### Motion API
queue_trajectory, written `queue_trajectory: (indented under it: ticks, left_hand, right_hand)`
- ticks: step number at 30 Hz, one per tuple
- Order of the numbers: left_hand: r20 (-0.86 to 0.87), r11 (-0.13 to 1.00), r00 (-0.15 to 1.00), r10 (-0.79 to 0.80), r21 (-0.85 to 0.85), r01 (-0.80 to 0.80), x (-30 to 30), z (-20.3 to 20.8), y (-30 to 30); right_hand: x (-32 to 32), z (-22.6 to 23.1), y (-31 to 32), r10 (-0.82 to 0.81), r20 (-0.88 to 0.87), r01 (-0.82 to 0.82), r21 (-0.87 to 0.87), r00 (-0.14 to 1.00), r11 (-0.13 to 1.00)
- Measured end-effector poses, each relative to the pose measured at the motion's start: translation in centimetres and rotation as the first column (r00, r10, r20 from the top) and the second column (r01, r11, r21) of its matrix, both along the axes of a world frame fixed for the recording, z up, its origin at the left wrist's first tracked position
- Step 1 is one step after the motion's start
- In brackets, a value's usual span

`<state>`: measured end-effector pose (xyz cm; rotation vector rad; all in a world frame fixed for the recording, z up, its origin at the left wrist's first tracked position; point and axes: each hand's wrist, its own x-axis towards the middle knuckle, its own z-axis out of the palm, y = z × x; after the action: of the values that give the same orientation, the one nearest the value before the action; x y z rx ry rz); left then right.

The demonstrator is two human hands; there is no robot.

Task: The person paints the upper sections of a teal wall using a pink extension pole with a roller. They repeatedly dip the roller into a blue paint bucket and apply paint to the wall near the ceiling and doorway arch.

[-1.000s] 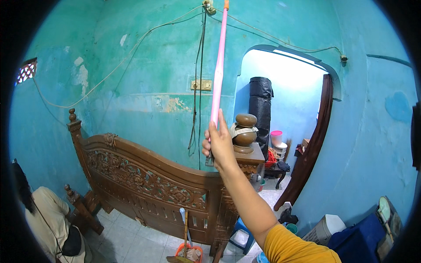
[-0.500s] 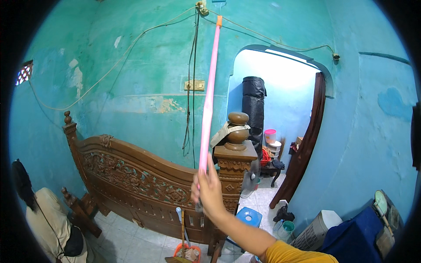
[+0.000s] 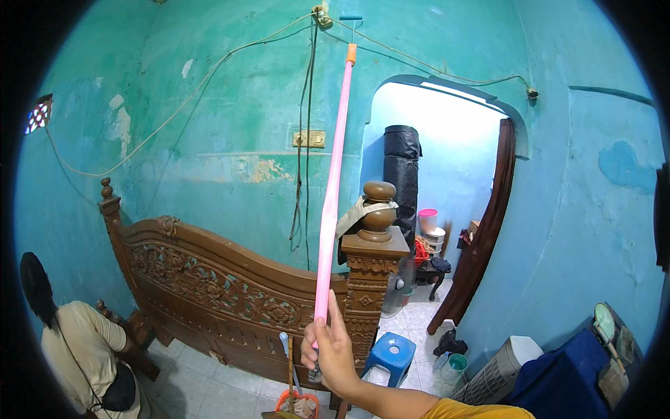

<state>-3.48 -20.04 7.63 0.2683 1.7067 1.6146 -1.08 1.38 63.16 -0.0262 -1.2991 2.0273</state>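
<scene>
My right hand [image 3: 331, 350] comes in from the lower right in a yellow sleeve and is closed round the lower part of a long pink pole [image 3: 336, 153]. One finger stretches up along the pole. An orange collar [image 3: 351, 54] tops it, and above that a thin wire frame carries a blue paint roller [image 3: 351, 18] high in front of the green-blue wall [image 3: 237, 105]. Whether the roller touches the wall, I cannot tell. My left hand is out of view.
A carved wooden headboard [image 3: 209, 279] with a thick post [image 3: 377, 272] stands beyond my hand. A cable [image 3: 230, 52] crosses the wall. At the left is a person in a beige shirt [image 3: 84, 349]. A blue stool [image 3: 391, 356] stands near the doorway; an orange dustpan [image 3: 285, 398] lies below.
My right hand has moved down with the pole, so the roller sits lower and shows more fully. More of the other person's arm shows at the left.
</scene>
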Motion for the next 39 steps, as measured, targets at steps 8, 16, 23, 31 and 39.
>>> queue_trajectory:
  ticks: [8, 16, 23, 31, 39]
  left_hand:
    - [0.029, 0.999, 0.999, 0.033, -0.038, -0.032, -1.1, 1.0, -0.2]
    - [0.049, 0.995, 0.997, 0.052, -0.086, -0.048, -2.0, -0.1, 0.6]
    - [0.051, 0.986, 0.993, 0.104, -0.140, -0.096, -2.2, -0.8, 1.6]
    - [0.051, 0.969, 0.980, 0.190, -0.170, -0.179, -2.0, -1.7, 3.2]
    - [0.042, 0.947, 0.963, 0.268, -0.197, -0.255, -1.7, -2.3, 6.6]
  right_hand:
    - [-4.5, 5.9, 2.9, 0.013, -0.114, -0.001, 0.105, 0.993, 0.994]
    - [-11.7, 20.9, 11.8, -0.008, -0.253, 0.061, 0.203, 0.967, 0.977]
    - [-15.2, 28.8, 16.4, -0.084, -0.280, 0.144, 0.201, 0.956, 0.969]
    - [-11.5, 13.9, 10.9, 0.045, -0.199, -0.018, 0.138, 0.979, 0.990]
    - [-16.0, 26.4, 18.4, 0.063, -0.297, 0.008, 0.230, 0.953, 0.973]
